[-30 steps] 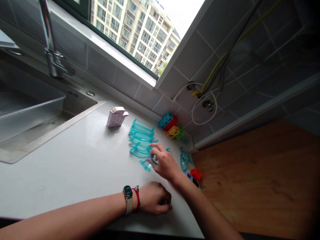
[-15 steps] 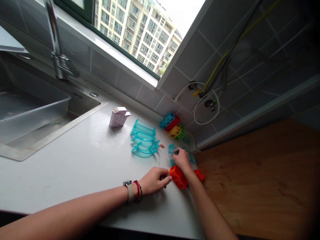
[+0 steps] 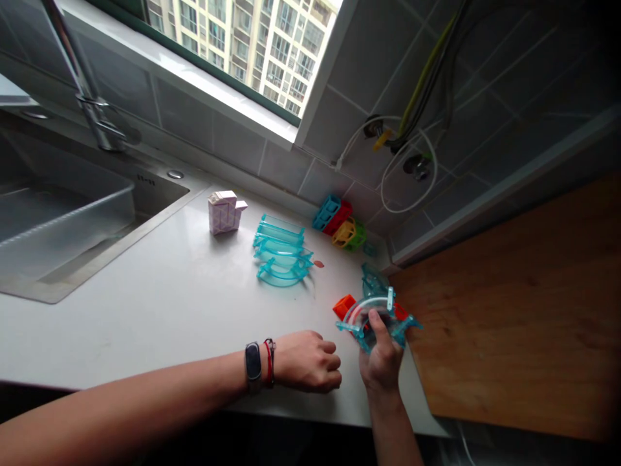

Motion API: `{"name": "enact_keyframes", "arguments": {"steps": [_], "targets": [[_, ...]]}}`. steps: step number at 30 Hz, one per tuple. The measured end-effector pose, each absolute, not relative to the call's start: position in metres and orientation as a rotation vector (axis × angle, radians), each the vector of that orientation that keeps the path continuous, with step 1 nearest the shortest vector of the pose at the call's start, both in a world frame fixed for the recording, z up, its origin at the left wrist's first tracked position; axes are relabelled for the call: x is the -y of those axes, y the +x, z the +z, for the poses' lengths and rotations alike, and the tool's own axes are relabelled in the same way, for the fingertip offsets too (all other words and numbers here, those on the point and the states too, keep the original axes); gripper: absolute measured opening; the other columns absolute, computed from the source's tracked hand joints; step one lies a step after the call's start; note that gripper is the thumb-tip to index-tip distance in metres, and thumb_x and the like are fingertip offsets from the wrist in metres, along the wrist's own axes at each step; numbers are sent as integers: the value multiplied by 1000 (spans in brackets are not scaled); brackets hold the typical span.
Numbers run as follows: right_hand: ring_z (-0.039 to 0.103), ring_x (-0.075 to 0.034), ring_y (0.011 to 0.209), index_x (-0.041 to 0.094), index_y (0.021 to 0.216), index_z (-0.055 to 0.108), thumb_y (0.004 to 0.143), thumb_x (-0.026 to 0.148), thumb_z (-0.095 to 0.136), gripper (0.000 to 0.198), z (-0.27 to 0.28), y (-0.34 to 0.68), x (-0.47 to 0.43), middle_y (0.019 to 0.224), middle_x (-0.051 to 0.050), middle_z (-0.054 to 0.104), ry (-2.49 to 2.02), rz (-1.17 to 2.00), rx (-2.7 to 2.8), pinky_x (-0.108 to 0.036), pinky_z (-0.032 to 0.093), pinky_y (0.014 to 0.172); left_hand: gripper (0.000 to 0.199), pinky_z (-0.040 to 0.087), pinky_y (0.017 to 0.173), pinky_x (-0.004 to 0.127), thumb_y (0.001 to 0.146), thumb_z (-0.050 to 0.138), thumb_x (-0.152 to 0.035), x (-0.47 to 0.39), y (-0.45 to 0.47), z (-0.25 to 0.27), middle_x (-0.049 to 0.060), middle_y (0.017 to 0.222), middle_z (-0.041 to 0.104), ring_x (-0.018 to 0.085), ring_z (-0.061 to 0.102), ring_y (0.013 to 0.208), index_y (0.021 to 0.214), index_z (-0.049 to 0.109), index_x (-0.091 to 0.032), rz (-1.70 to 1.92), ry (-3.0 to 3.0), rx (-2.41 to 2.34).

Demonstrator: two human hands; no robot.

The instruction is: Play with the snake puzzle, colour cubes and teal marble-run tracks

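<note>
My right hand (image 3: pixel 381 362) grips a see-through teal curved plastic toy piece (image 3: pixel 373 303), thumb on its near face. It is lifted in front of red-orange blocks (image 3: pixel 344 304), which it partly hides; whether it is one piece or several stacked, I cannot tell. Closed in a loose fist, my left hand (image 3: pixel 310 362) rests low over the counter, left of the right hand, with nothing showing in it. Several similar teal curved pieces (image 3: pixel 284 252) lie in a row farther back. Behind the right hand, another teal piece (image 3: pixel 373 279) lies by the board.
Blue, red, yellow and green blocks (image 3: pixel 339 223) stand against the tiled wall. A small patterned box (image 3: pixel 224 213) sits near the sink (image 3: pixel 92 262). On the right is a wooden board (image 3: pixel 504 323); cables (image 3: pixel 427 84) hang above the counter (image 3: pixel 160 323).
My right hand has lifted a teal curved piece and drawn it nearer, turning the palm side into view. My left hand has curled into a tighter fist. The view has shifted slightly.
</note>
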State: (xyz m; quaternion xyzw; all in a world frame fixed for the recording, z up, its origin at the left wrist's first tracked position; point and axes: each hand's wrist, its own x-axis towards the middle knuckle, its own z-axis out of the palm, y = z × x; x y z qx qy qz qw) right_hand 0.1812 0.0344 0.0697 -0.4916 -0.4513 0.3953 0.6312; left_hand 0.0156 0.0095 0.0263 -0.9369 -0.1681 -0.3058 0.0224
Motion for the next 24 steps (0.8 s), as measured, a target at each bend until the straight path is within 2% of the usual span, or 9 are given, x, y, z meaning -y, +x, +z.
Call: {"name": "enact_keyframes", "arguments": {"steps": [3,7,16,24], "targets": [[65,-12,70,22,95,67,79,33,83,25,47,202,2,82,3,68,-1142,1097,900,-25,55,67,30,34,49,35,103,54,-32,1,27,13,1,67,61,16,56,58,76,60,-21,-968,-2899,330],[62,-12,66,22,88,67,75,36,86,27,26,217,25,75,4,67,-1107,1366,764,-24,53,63,30,35,50,33,102,55,-30,8,29,8,-1,64,58,13,54,52,74,59,-21,-874,-2884,244],[60,-13,64,19,81,69,69,32,89,27,26,218,20,71,2,66,-952,1534,722,-26,50,62,24,33,48,32,101,55,-21,13,25,34,1,65,59,12,50,49,77,60,-19,-494,-2905,42],[58,-13,63,19,80,66,72,35,85,26,22,222,19,72,2,65,-855,1584,694,-26,48,63,22,29,47,31,97,57,-19,5,1,81,2,65,59,15,52,56,75,60,-20,-262,-2873,86]]}}
